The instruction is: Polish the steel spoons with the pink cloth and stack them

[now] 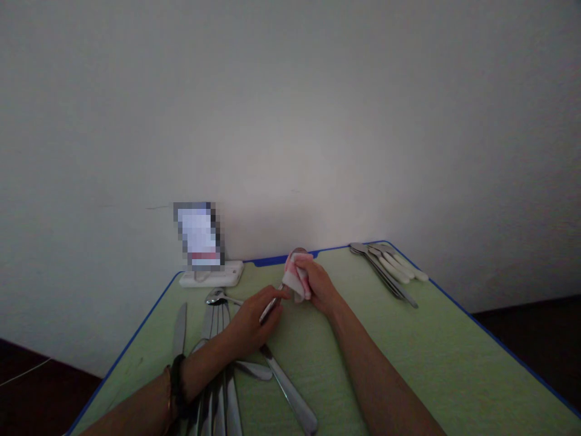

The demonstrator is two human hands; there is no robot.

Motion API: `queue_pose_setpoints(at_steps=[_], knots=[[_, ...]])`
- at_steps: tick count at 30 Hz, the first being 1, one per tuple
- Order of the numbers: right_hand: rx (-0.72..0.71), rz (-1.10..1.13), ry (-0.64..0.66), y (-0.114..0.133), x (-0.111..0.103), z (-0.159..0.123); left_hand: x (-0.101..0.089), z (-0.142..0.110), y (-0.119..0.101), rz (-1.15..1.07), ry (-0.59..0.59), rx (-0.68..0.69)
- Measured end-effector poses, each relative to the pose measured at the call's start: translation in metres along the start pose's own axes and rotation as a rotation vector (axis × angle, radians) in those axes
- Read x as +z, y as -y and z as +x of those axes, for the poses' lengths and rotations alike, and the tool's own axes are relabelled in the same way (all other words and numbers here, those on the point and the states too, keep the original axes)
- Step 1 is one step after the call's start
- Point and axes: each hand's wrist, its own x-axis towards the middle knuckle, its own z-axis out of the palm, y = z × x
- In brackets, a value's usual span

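My left hand (254, 321) pinches the handle of a metal spoon (272, 306) and holds it over the green table (454, 363). The fingers of my right hand (318, 284) are closed round a pink and white cloth (294, 275), which is wrapped over the spoon's bowl end. Under my left forearm lies a heap of unsorted cutlery (222, 363), with spoons and knives fanned toward me.
A neat group of cutlery (390, 269), some with white handles, lies at the table's far right. A white stand (211, 278) with a blurred card sits at the far left against the wall. One knife (179, 330) lies apart on the left. The table has a blue edge.
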Motion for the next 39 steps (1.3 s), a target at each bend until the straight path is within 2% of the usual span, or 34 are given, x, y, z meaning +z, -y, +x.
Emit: queue_pose_setpoints(at_steps=[3, 7, 13, 19, 23, 27, 30, 34, 39], knots=[[0.043, 0.000, 0.033, 0.0004, 0.0003, -0.0010, 0.0015, 0.0001, 0.0029, 0.036, 0.036, 0.058], [0.046, -0.027, 0.046, -0.0016, 0.0019, -0.0011, 0.0024, 0.0013, 0.0042, 0.053, 0.047, 0.053], [-0.012, 0.037, -0.084, -0.0036, 0.0031, 0.0023, 0.0012, 0.0010, -0.0020, 0.109, 0.236, 0.040], [-0.064, 0.162, -0.172, 0.0000, 0.0030, 0.0032, -0.0015, 0.0002, -0.0010, 0.049, 0.268, 0.117], [-0.050, 0.039, -0.121, 0.0000, 0.0034, -0.0010, -0.0004, 0.0005, 0.0032, 0.041, 0.294, 0.152], [-0.009, -0.077, -0.001, -0.0037, 0.0031, -0.0034, 0.0018, 0.0002, 0.0052, 0.049, 0.273, 0.147], [-0.001, -0.095, 0.032, -0.0059, 0.0031, -0.0027, 0.0023, 0.0006, 0.0047, 0.009, 0.244, 0.102], [-0.004, 0.005, -0.014, -0.0052, 0.0039, -0.0009, 0.0011, 0.0020, 0.0033, -0.052, 0.204, 0.041], [-0.064, 0.106, -0.096, -0.0041, 0.0036, 0.0022, -0.0014, -0.0001, 0.0036, -0.063, 0.118, 0.044]])
